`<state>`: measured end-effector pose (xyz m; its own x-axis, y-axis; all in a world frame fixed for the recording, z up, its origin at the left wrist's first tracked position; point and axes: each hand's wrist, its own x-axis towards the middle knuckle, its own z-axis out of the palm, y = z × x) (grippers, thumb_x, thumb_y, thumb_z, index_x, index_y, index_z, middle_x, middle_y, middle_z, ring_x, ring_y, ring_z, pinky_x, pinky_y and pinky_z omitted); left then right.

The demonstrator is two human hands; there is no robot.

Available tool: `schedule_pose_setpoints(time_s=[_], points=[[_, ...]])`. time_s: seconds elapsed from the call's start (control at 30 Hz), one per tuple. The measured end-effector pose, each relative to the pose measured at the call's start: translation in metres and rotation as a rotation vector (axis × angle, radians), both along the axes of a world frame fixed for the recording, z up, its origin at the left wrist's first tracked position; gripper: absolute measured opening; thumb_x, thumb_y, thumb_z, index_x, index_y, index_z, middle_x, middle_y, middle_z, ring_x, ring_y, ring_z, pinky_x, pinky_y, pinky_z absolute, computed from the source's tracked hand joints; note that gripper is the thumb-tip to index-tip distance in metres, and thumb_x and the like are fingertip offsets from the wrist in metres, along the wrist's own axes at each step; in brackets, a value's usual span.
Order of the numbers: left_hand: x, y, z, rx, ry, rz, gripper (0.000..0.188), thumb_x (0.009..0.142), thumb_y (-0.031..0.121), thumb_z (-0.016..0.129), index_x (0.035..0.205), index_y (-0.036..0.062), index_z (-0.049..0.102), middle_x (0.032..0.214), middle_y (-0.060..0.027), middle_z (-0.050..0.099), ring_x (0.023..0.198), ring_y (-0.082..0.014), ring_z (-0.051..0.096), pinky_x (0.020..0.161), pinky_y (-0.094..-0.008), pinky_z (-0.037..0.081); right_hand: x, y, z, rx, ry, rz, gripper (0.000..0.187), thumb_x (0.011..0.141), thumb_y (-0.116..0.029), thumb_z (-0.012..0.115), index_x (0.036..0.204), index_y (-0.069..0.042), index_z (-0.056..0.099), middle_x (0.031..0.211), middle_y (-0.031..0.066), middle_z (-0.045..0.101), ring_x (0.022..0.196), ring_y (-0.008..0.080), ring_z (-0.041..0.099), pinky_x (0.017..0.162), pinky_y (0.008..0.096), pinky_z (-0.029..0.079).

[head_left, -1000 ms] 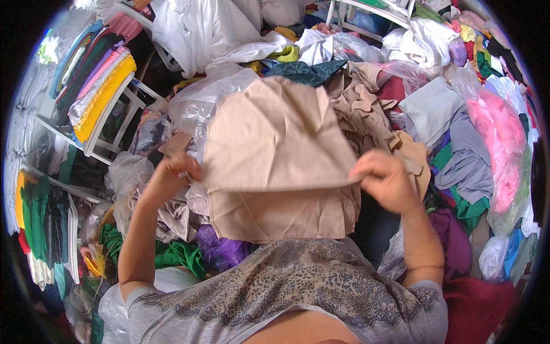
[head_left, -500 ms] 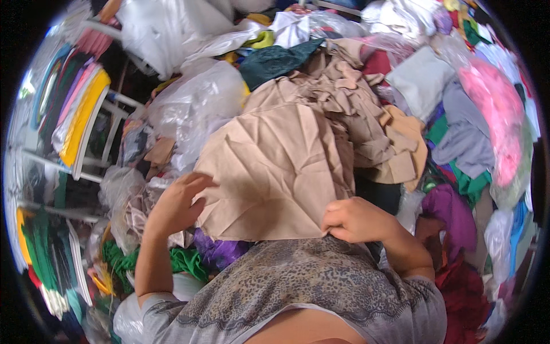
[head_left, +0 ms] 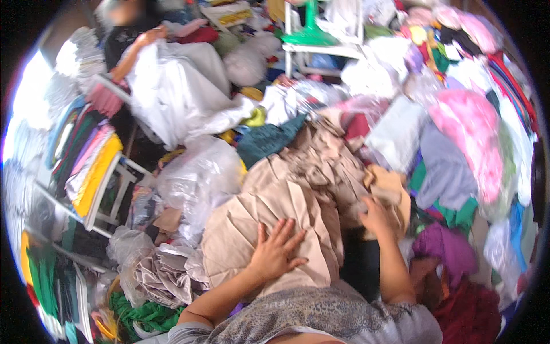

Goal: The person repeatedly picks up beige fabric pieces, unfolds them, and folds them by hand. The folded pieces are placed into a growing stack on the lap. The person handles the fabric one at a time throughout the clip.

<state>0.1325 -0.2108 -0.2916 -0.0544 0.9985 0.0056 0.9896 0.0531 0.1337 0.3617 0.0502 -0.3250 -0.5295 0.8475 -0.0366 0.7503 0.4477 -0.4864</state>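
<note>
A stack of beige fabric pieces lies in front of me, its top sheet creased into folds. My left hand rests flat on it with the fingers spread. My right hand is off the stack to the right, beside a heap of crumpled beige cloth and some tan fabric pieces. Its fingers look bent but are smeared, and whether they grip any cloth is unclear. A dark surface shows between the stack and my right forearm.
Around the stack lie a clear plastic bag, dark green cloth, grey cloth and a pink bundle. Folded fabrics fill a white rack on the left. At the back left another person handles white cloth. A green stool stands behind.
My left hand has moved from the stack's left edge onto its top. My right hand has left the near right corner and reached forward to the right. The view has tilted up.
</note>
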Motion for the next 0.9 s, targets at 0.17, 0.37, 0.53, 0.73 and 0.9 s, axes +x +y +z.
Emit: schedule_pose_setpoints(time_s=[0.17,0.37,0.53,0.73,0.9], points=[[-0.001,-0.008,-0.009,0.238,-0.144,0.068,0.079,0.089,0.063,0.058,0.152,0.019,0.038,0.158,-0.0169,0.032,0.149,-0.0351,0.027,0.115,-0.0698,0.012,-0.017,0.019,-0.035,0.111,0.008,-0.021,0.021,0.083,-0.011,0.066,0.104,-0.008,0.069,0.109,0.0173,0.065,0.104,0.0392,0.062,0.09,0.0469,0.051],[-0.006,-0.012,-0.021,0.308,-0.197,0.185,0.053,0.084,0.046,0.074,0.122,0.0132,0.059,0.127,-0.0067,0.056,0.132,-0.0258,0.047,0.114,-0.0639,0.021,-0.016,0.033,-0.04,0.132,-0.019,0.038,0.012,0.086,-0.011,0.064,0.094,-0.006,0.07,0.099,0.0169,0.066,0.096,0.0386,0.064,0.085,0.0473,0.051],[-0.006,-0.001,-0.017,0.33,-0.179,0.168,0.046,0.085,0.043,0.071,0.121,0.0164,0.063,0.128,-0.0021,0.058,0.133,-0.0237,0.047,0.109,-0.0705,0.022,-0.016,0.036,-0.029,0.114,0.06,-0.045,0.013,0.09,-0.013,0.062,0.098,-0.003,0.063,0.094,0.0193,0.066,0.097,0.0409,0.062,0.084,0.0494,0.049],[-0.005,-0.002,-0.013,0.206,-0.124,0.15,0.055,0.089,0.052,0.062,0.133,0.0192,0.06,0.146,-0.0023,0.052,0.143,-0.0272,0.038,0.108,-0.0769,0.018,-0.014,0.041,-0.002,0.042,0.833,-0.333,0.012,0.101,-0.014,0.056,0.106,-0.003,0.056,0.089,0.0106,0.062,0.059,0.0227,0.059,0.057,0.0345,0.049],[-0.004,-0.002,-0.021,0.155,-0.073,0.144,0.062,0.09,0.058,0.058,0.138,0.019,0.057,0.151,-0.0031,0.048,0.146,-0.0295,0.034,0.105,-0.0815,0.015,-0.01,0.043,0.034,0.387,1.217,-0.26,0.015,0.102,-0.013,0.058,0.111,-0.001,0.056,0.102,0.0056,0.059,0.078,0.0119,0.056,0.068,0.0267,0.047]])
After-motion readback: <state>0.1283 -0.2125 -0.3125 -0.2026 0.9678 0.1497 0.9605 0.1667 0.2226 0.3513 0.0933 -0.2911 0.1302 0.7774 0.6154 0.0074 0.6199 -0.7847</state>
